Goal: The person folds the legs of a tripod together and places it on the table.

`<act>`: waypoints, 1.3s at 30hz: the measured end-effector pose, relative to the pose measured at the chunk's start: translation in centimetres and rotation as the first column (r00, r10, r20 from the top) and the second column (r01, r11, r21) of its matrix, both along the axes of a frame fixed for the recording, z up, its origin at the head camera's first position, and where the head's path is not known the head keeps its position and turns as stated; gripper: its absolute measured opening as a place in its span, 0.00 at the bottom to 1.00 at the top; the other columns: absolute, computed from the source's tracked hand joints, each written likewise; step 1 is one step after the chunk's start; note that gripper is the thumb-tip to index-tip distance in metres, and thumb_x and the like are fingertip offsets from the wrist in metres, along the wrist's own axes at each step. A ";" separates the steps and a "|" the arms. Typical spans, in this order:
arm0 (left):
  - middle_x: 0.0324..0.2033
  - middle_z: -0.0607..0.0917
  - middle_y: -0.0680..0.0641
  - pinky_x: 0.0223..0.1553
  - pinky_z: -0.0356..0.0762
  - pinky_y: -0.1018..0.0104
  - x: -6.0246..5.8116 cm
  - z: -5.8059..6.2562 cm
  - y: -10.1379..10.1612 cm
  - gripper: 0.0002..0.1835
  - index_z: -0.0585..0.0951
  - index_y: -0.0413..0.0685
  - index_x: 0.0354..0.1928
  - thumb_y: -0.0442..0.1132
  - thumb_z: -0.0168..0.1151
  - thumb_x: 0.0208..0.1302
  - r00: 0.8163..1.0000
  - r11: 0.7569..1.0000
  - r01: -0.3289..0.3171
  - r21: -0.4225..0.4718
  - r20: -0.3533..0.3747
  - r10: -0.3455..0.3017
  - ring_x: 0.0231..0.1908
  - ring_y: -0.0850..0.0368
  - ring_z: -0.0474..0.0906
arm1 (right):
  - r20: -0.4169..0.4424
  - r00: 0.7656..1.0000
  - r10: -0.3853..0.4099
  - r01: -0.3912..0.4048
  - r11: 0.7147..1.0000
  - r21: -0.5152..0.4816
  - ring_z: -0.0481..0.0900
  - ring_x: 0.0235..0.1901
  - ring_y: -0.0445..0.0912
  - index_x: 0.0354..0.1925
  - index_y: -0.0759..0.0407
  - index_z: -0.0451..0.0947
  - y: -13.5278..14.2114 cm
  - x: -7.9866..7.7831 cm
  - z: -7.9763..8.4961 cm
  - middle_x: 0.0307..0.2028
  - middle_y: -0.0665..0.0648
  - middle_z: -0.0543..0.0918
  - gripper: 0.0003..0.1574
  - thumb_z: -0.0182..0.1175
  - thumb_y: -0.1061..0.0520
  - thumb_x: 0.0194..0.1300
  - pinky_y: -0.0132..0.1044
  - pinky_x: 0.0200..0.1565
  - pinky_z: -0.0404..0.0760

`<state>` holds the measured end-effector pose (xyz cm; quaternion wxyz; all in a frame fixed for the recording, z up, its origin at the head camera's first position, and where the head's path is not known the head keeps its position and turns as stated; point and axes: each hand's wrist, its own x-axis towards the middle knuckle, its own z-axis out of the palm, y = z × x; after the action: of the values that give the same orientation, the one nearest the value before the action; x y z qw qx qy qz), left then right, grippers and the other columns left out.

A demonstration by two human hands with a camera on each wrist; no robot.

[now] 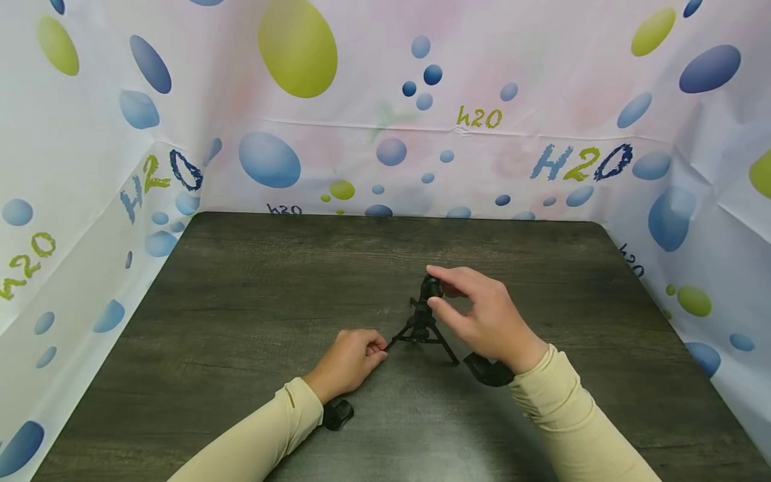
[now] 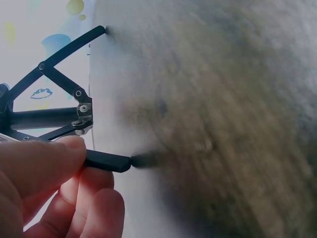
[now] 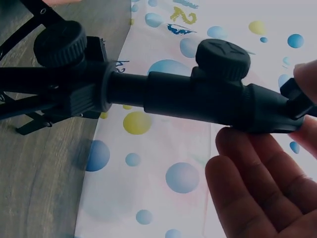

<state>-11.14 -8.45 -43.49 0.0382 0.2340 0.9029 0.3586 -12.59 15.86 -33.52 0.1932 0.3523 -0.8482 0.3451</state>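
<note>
A small black tripod [image 1: 419, 323] stands upright on the dark table with its legs spread. My left hand [image 1: 345, 361] is low beside it, thumb and fingers pinching one leg [image 2: 106, 160] near its foot, as the left wrist view shows. Up at the tripod's head, my right hand [image 1: 486, 318] holds the top between thumb and fingers. The right wrist view shows the centre column [image 3: 171, 94], one ribbed knob [image 3: 223, 55] near the top and another knob [image 3: 60, 43] lower down. Fingertips of the right hand [image 3: 267, 183] lie along the underside of the head there.
The table [image 1: 259, 268] has a dark wood-grain top. Behind it and at both sides hangs a white curtain [image 1: 361, 134] printed with blue and green drops and "H2O". A black wrist camera [image 1: 489, 370] sits under the right wrist, another wrist camera [image 1: 338, 414] at the left.
</note>
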 end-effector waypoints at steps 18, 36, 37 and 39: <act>0.31 0.85 0.54 0.33 0.80 0.68 0.2 0.4 -0.1 0.02 0.85 0.45 0.38 0.32 0.69 0.64 0.998 1.000 -0.010 -0.017 0.054 0.011 0.30 0.63 0.81 | 0.088 0.996 0.002 0.003 0.999 -0.053 0.85 0.39 0.47 0.62 0.66 0.77 -0.3 0.3 0.0 0.47 0.60 0.83 0.29 0.68 0.67 0.62 0.36 0.43 0.84; 0.29 0.85 0.54 0.31 0.80 0.68 0.0 0.4 0.0 0.02 0.86 0.46 0.37 0.33 0.69 0.64 0.999 0.999 -0.016 -0.035 0.042 0.017 0.29 0.64 0.80 | 0.187 0.982 -0.008 0.017 0.999 -0.048 0.85 0.43 0.49 0.62 0.66 0.76 -0.2 0.5 0.5 0.49 0.60 0.83 0.28 0.68 0.65 0.65 0.36 0.45 0.84; 0.29 0.85 0.54 0.31 0.79 0.68 0.0 0.4 0.0 0.02 0.86 0.46 0.37 0.33 0.69 0.64 0.999 0.999 -0.018 -0.036 0.043 0.019 0.29 0.64 0.80 | 0.190 0.982 -0.007 0.017 0.999 -0.049 0.85 0.43 0.49 0.62 0.66 0.76 -0.3 0.4 0.4 0.49 0.60 0.83 0.28 0.68 0.65 0.65 0.36 0.45 0.84; 0.29 0.85 0.54 0.31 0.79 0.68 0.0 0.4 0.0 0.02 0.86 0.46 0.37 0.33 0.70 0.63 0.999 0.999 -0.018 -0.037 0.040 0.020 0.28 0.64 0.80 | 0.198 0.980 -0.008 0.019 0.999 -0.050 0.85 0.44 0.49 0.62 0.66 0.75 -0.3 0.4 0.4 0.49 0.60 0.83 0.28 0.67 0.65 0.65 0.37 0.46 0.84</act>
<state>-11.18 -8.44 -43.08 0.0573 0.2174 0.9104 0.3473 -12.15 15.58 -33.07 0.1193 0.3054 -0.8565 0.3986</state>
